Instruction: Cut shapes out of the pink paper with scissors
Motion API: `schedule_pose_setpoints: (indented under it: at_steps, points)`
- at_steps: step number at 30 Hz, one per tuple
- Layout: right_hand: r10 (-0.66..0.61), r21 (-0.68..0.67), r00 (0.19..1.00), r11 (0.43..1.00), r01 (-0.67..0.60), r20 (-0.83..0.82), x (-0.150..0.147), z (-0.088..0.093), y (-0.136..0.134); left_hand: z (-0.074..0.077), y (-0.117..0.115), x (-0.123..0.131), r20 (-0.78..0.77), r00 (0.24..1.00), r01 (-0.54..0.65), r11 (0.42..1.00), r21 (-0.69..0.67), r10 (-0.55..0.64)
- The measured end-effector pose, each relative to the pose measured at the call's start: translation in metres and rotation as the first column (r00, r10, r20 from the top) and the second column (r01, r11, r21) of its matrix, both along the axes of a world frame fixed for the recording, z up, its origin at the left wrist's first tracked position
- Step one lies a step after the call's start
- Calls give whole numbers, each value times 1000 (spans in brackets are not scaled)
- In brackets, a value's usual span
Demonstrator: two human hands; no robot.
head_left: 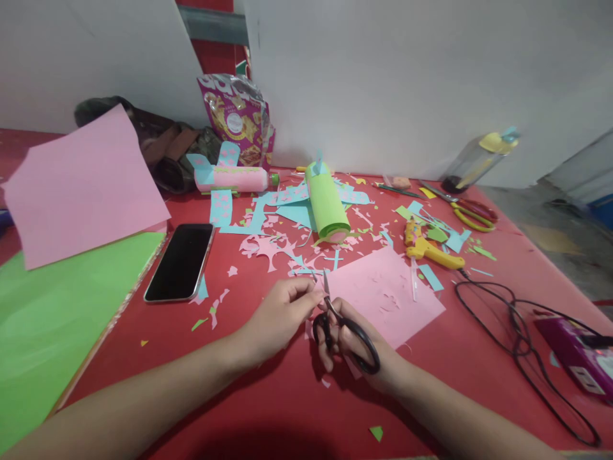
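Black-handled scissors (360,345) are in my right hand (354,332), their blades parted and pointing away from me. Close to the blades, my left hand (282,316) pinches a small piece of pink paper (320,295). Both hands are near each other over the red table. Just beyond my right hand lies a pink sheet (387,294) with small pink scraps on it. A green paper-wrapped cylinder with blue wings (325,201) rests behind the hands, and a pink-wrapped bottle with blue wings (239,179) lies to its left.
A phone (181,262) and large pink (86,188) and green sheets (62,332) are at left. A yellow glue gun (433,252), its black cable, a purple box (575,354) and other scissors (472,212) are at right. Paper scraps litter the middle.
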State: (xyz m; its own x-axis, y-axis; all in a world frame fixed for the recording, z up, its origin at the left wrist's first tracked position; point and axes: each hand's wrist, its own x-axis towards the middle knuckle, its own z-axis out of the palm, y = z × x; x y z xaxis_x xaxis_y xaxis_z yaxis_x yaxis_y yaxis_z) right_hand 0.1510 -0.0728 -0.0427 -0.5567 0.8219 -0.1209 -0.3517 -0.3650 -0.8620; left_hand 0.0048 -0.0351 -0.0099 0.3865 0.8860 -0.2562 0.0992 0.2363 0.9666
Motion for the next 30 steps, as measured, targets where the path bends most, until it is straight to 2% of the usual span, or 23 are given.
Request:
schedule_pose_setpoints:
  at_steps: [13, 25, 30]
  points:
    - [-17, -15, 1000, 1000, 17, 24, -2, -3, -4, 0, -5, 4, 37, 999, 10, 997, -73, -8]
    - [-81, -26, 995, 996, 83, 60, -8, 5, -7, -3, -5, 4, 59, 998, 0, 998, -70, 4]
    - [-61, -30, 994, 998, 63, 87, -6, 2, -7, -5, -4, 3, 52, 999, 9, 998, -63, -6]
